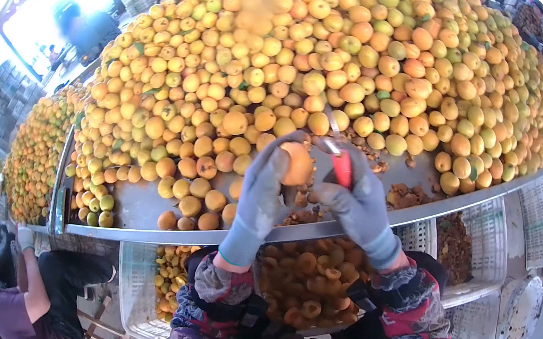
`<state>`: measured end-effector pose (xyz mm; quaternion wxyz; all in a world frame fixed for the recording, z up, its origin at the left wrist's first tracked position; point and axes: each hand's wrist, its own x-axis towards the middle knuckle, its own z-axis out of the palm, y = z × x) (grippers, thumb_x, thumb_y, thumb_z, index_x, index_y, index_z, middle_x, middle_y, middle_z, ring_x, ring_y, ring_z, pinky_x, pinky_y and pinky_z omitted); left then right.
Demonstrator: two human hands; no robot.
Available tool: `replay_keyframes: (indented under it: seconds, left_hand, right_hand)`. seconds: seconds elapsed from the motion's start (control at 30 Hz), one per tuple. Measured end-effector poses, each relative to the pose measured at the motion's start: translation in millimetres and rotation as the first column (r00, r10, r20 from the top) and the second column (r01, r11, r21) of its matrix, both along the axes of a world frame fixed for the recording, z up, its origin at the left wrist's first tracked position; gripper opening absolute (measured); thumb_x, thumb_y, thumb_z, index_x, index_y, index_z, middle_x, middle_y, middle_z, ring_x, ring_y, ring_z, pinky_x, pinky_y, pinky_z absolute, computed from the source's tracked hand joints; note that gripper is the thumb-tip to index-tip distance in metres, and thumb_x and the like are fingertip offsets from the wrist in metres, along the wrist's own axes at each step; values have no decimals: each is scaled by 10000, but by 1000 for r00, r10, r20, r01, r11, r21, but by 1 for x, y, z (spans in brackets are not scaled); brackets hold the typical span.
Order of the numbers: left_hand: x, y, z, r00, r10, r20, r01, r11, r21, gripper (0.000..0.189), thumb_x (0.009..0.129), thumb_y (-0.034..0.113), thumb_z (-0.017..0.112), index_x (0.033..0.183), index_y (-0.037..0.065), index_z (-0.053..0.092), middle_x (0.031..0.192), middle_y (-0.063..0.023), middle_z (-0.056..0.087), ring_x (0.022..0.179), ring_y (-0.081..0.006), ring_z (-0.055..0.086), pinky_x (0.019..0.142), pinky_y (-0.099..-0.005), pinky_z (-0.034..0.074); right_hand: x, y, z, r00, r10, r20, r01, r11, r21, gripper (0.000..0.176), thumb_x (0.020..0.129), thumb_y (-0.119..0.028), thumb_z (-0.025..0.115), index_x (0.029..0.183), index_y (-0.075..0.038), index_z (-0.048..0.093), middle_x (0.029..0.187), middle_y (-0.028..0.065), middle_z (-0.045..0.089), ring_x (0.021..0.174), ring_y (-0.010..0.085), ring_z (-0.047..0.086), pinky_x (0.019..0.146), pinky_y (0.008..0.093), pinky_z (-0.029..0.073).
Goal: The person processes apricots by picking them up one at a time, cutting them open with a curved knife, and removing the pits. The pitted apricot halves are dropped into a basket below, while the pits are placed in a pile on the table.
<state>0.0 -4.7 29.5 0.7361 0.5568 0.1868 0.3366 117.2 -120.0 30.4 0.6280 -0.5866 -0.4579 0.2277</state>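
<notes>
Head view: left hand (260,185), grey glove, has its fingers curled around one orange fruit (297,165), pinching it against the thumb side. Fruit sits over the near edge of the metal table (133,199), clear of the pile. Right hand (365,208), same glove type, has its fingers wrapped round the red handle (342,169) of a small tool. Its metal blade (332,121) points up and away, toward the pile. Right thumb sticks out toward the held fruit (touching or just short of it, can't tell).

Fruit pile (287,66) covers most of the table, heaped high at the back, thinning to single fruits near the front left. Brown scraps (410,197) lie on the metal right of the hands; more sit below the held fruit.

Below the table edge, between the forearms: a load of fruit pieces (311,281), many hollowed. Left of that, a white crate (132,282) with smaller yellowish pieces. Right side, another white crate (489,237) holding brown scraps.

Lower left, a co-worker in a purple top (11,316) sits at the table, gloved hand (24,238) near the edge; finger state too small to tell.
</notes>
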Motion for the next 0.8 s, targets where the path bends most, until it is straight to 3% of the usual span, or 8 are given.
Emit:
replay_keyframes:
  seconds: [0.2,0.27,0.4,0.47,0.6,0.67,0.73,0.8]
  left_hand:
    - [2,-20,-15,976,97,-195,-58,979,196,474,956,411,415,1172,4,524,998,-85,610,846,-121,592,722,-292,503]
    - [-1,-23,-2,972,-186,-146,127,931,-342,423,961,409,401,1095,37,549,945,-78,624,828,-149,614,680,-317,519]
    - [-5,-8,-20,928,-312,206,371,707,-602,390,949,431,432,1039,73,557,922,-75,638,799,-184,628,623,-332,528]
    - [1,1,-24,970,-182,159,240,643,-727,379,930,439,478,1046,86,557,938,-74,643,787,-189,628,637,-335,527]
    - [3,1,-16,995,-62,77,98,682,-725,416,903,480,507,990,78,573,897,-68,633,757,-211,616,685,-355,519]
    - [-1,2,-21,985,-135,111,174,695,-698,425,901,486,505,970,73,575,861,-71,626,728,-218,604,671,-349,515]
    - [-5,-6,-18,986,-103,-128,85,987,-137,402,902,462,513,964,69,573,847,-80,617,723,-218,589,667,-344,506]
    - [-5,0,-11,965,-262,11,239,864,-444,392,899,445,523,983,65,567,885,-100,620,758,-237,610,683,-367,523]
  right_hand:
    - [-6,5,-9,1000,-6,27,6,1000,29,569,738,-378,759,1151,-68,520,851,121,653,786,222,673,674,316,515]
    - [-7,-1,0,968,-71,242,86,995,-52,567,729,-371,767,1141,-67,523,848,113,653,784,214,673,667,314,511]
    - [-5,-5,1,813,-116,570,123,992,26,545,735,-332,765,1148,-63,533,827,110,642,750,176,661,648,300,507]
    - [-5,-1,-9,980,96,174,-120,984,133,476,779,-294,732,1154,-62,553,778,49,619,682,139,624,605,292,496]
    - [6,-17,8,725,321,-609,-384,923,29,329,871,-229,628,1147,-58,574,735,-22,573,548,68,517,467,215,391]
    - [11,-20,10,700,323,-637,-405,914,18,367,876,-267,604,1166,-46,559,732,-2,582,490,50,482,421,178,338]
    - [13,-20,5,723,312,-616,-315,943,107,420,872,-332,584,1168,-35,557,729,7,584,446,56,466,386,179,324]
    - [12,-25,12,748,273,-605,-296,953,64,443,869,-372,562,1153,-32,570,703,22,583,429,58,453,375,179,317]
